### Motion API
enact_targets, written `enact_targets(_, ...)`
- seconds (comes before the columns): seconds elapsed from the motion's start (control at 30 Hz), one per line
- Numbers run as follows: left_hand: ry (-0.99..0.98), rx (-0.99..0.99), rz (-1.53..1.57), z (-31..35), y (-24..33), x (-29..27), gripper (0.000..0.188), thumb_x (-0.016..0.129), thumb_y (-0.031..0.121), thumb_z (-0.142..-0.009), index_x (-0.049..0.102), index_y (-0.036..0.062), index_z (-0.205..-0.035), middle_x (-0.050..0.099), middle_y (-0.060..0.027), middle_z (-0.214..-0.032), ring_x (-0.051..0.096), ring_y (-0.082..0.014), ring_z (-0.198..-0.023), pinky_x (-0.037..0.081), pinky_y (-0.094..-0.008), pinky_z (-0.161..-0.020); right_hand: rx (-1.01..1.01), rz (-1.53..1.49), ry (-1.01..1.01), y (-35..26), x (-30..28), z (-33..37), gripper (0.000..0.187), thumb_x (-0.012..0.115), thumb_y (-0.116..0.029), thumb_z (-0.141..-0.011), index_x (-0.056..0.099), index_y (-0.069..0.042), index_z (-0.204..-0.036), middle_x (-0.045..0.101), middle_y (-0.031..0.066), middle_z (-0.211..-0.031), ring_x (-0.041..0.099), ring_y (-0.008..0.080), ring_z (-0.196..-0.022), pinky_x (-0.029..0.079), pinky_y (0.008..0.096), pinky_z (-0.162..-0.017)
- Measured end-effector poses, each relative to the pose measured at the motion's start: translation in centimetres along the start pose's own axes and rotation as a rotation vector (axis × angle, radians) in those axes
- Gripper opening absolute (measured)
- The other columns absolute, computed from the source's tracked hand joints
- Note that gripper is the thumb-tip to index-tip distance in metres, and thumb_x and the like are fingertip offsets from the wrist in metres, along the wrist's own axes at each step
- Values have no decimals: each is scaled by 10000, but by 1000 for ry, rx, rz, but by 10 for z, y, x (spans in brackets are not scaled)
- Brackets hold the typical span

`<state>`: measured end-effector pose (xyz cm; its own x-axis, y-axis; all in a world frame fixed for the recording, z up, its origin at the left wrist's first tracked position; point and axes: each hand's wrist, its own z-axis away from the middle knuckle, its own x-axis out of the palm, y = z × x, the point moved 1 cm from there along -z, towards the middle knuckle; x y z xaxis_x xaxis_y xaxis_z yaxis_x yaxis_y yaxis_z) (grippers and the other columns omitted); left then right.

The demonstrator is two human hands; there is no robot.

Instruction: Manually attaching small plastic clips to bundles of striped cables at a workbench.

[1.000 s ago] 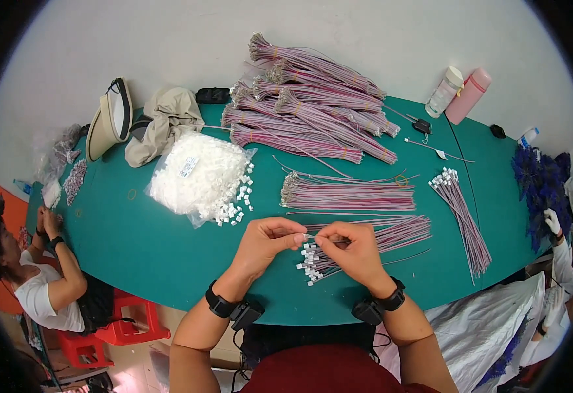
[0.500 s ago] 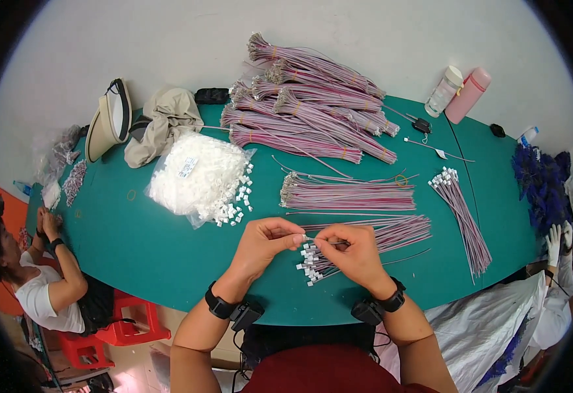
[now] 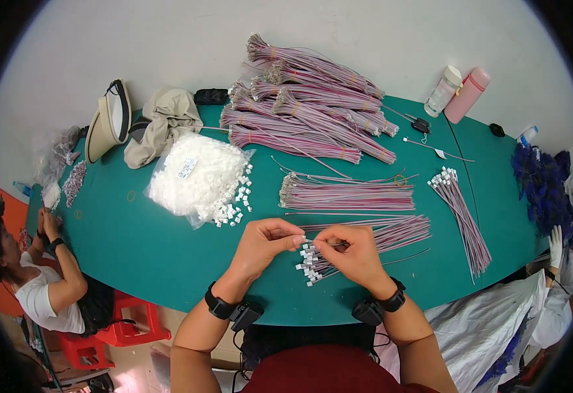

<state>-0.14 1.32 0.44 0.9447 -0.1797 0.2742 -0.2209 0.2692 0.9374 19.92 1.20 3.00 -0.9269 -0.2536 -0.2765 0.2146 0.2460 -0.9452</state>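
Observation:
My left hand [image 3: 268,243] pinches a small white connector housing [image 3: 304,240] between thumb and fingertips. Close against it, my right hand [image 3: 352,254] grips the end of a thin cable, whose tip meets the housing; how far it goes in is too small to tell. Under and beside my right hand lies a loose spread of pink and grey cables [image 3: 404,232], several with white connectors [image 3: 310,262] on their near-left ends. Beyond it rests a straight bundle of cables [image 3: 348,193] with bare metal ends at the left.
A plastic bag of white connectors [image 3: 198,173] spills loose connectors [image 3: 239,203] left of centre. Tied cable bundles [image 3: 312,105] are piled at the back. Another connector-tipped bundle [image 3: 463,226] lies right. Bottles [image 3: 468,95], keys [image 3: 420,124] and a sun visor [image 3: 109,121] stand around. A person [image 3: 44,268] sits left.
My hands keep almost the same place and the same pinch on the housing and cable. At the far right, a co-worker's gloved hands have shifted.

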Motion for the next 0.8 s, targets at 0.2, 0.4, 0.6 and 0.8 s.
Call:
enact_targets(0.2,-5,-9,12,0,1,1,157,752,3,-809,706,-28,-956,702,-80,-847,640,-123,-744,517,-236,-698,17,3,17,1,1,0,51,716,-26,-810,695,13,-834,588,-11,-612,437,19,-527,321,203,-470)
enact_targets(0.4,-2,8,1,0,0,1,153,754,5,-807,708,-27,-949,703,-81,-847,638,-121,-742,517,-237,-695,-30,50,24,-2,1,-1,53,718,-31,-810,693,10,-831,603,4,-619,456,24,-524,327,208,-465)
enact_targets(0.6,8,8,-21,0,-2,1,144,752,8,-809,708,-25,-942,703,-80,-847,636,-119,-733,516,-238,-690,-37,112,5,-3,3,-1,40,687,-41,-822,674,-3,-823,649,72,-667,594,127,-533,457,251,-495)
enact_targets(0.8,16,-10,-17,0,-4,2,138,749,15,-816,706,-20,-943,703,-78,-849,635,-118,-728,515,-238,-687,-36,98,-4,1,4,0,42,686,-45,-828,675,-6,-836,651,79,-674,596,134,-532,462,256,-495)
